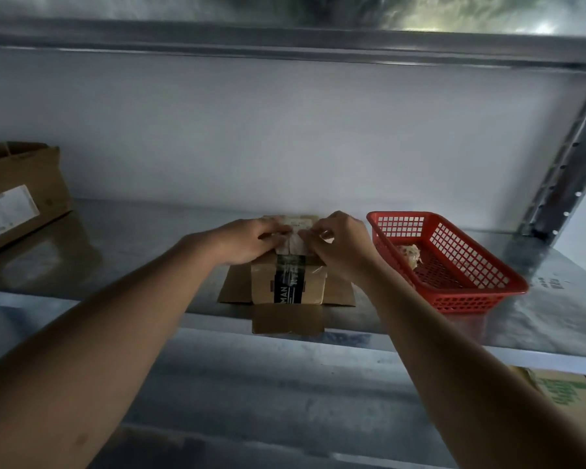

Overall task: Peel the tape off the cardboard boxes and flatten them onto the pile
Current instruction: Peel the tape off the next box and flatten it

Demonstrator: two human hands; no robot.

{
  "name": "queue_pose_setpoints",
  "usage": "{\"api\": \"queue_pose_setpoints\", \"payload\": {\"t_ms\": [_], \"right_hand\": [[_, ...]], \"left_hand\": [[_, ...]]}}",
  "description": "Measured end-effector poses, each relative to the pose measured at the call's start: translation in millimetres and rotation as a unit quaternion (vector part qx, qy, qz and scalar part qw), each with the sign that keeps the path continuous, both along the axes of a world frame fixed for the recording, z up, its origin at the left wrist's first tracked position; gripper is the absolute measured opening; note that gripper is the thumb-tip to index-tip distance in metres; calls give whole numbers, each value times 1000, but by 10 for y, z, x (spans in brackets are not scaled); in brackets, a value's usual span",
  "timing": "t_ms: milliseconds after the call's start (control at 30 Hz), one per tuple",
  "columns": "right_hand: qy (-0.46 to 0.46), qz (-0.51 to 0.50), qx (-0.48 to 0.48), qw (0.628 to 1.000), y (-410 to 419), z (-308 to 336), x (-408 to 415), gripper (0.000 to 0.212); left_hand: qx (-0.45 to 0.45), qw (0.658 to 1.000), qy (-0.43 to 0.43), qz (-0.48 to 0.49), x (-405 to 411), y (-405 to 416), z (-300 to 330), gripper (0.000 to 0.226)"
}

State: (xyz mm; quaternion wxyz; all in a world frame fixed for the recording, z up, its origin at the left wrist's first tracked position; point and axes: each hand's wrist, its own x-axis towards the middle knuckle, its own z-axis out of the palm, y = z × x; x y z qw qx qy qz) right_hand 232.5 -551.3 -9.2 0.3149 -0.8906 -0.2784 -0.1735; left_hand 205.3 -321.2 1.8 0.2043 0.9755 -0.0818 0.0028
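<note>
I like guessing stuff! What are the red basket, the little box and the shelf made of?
The red basket looks like moulded plastic: glossy, with a grid of holes. The little box looks like brown cardboard, matt, with folded flaps and a black tape strip. The shelf seems to be grey metal, faintly shiny.

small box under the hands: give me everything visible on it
The box is small brown cardboard, standing on the metal shelf left of the red basket. Its lower flaps lie splayed open, one overhanging the shelf edge. Black printed tape runs up its front; pale tape or a label covers the top. The left hand and right hand pick at that top.
</note>
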Motion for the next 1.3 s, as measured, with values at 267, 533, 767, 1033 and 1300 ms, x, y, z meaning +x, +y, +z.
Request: {"api": "queue_pose_setpoints", "payload": {"t_ms": [267, 533, 767, 1033, 1300], "right_hand": [[19, 64, -43, 997, -354, -147, -259, 60], [-37, 71, 72, 994, -541, -341, -474, 28], [-94, 35, 94, 991, -498, -469, -622, 11], [-96, 46, -52, 993, -548, -246, -611, 15], [-124, 54, -179, 974, -560, -18, -611, 19]], "left_hand": [[-23, 999, 22, 33, 37, -102, 33, 39], [-38, 998, 10, 52, -55, -230, 23, 49], [-37, 997, 9, 60, -142, -316, 24, 49], [-9, 999, -4, 50, -202, -341, 27, 53], [6, 999, -7, 53, -221, -343, 22, 58]]}}
